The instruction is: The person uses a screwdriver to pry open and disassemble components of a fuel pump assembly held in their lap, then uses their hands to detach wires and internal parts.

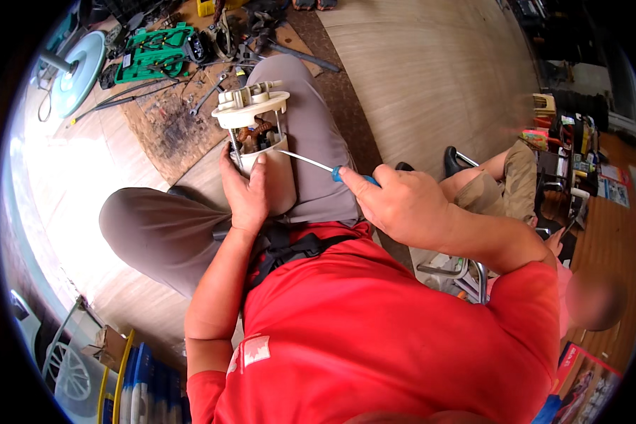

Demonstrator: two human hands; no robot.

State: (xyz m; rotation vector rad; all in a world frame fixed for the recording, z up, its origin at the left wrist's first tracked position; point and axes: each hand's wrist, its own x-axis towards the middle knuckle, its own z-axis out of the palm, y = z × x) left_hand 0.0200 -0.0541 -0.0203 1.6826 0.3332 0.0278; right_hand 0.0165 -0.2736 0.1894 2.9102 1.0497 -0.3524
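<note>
Fuel pump module (pixel 258 141): cream plastic assembly, round flanged cap with ports on top, thin metal rods and brownish hoses in the middle, pale cup-shaped canister below. It stands upright on the person's right thigh, just above the lap, cap end away from the body.

Left hand (pixel 246 192): wrapped around the lower canister from the left, thumb laid up the front wall, fingers clenched on the cup. Right hand (pixel 403 205): closed on a screwdriver (pixel 318 166) with a blue handle; the slim metal shaft runs left and its tip sits at the canister's upper rim, touching or just inside it, cannot tell which.

Handling judgement: light for its bulk, mostly hollow moulded plastic. Canister walls are stiff enough to take a firm grip and give the broadest hold. Cap ports, rods and hoses look fragile; not good places to hold. Surface is smooth, possibly oily, so likely slippery. Prying at the rim could crack clips if forced.

Surroundings: wooden floor (pixel 417 78), a stained board with scattered wrenches (pixel 208 99), a green tool tray (pixel 155 53), a round blue-white fan base (pixel 78 71). Another person sits on a metal chair (pixel 452 272) close at right.
</note>
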